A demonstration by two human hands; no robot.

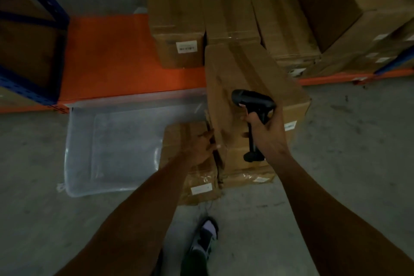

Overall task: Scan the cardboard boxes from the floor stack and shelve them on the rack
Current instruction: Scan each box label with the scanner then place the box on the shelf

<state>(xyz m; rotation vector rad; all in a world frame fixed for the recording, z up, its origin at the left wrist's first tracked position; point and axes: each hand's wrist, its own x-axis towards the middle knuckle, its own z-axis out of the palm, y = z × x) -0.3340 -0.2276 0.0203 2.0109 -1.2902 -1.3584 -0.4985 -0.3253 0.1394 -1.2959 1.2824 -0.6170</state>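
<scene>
Shoe: a sneaker (206,238) at the bottom edge is the nearest thing; both bare forearms reach forward over it to the floor stack.
Left hand: the left hand (202,145) has its fingers spread and hooked at the left edge of the top cardboard box (242,87), touching it; the fingertips are partly hidden in the seam, so I cannot tell how firm the hold is.
Right hand: the right hand (266,129) is wrapped tight round the grip of a black barcode scanner (254,105), held over the top box with its head aimed up and to the left.
Top box: it sits tilted on the stack, long axis running away from the person toward the rack, far end close to the boxes already on the shelf.
Label: a white label (290,125) shows on the box's near right face, just right of the right wrist, behind the scanner's head, not in front of it.
Lower boxes: two more cardboard boxes (197,177) lie on the floor beneath, each labelled on its near face.
Rack: the orange shelf (107,56) has bare space to the left of the shelved box (177,20).
Turning point: judged from this, the scan needs the scanner swung back toward the label, or the box turned; the right hand is nearer the label, the left nearer the lifting edge.
Floor: a clear plastic bag (116,148) lies left of the stack.
</scene>
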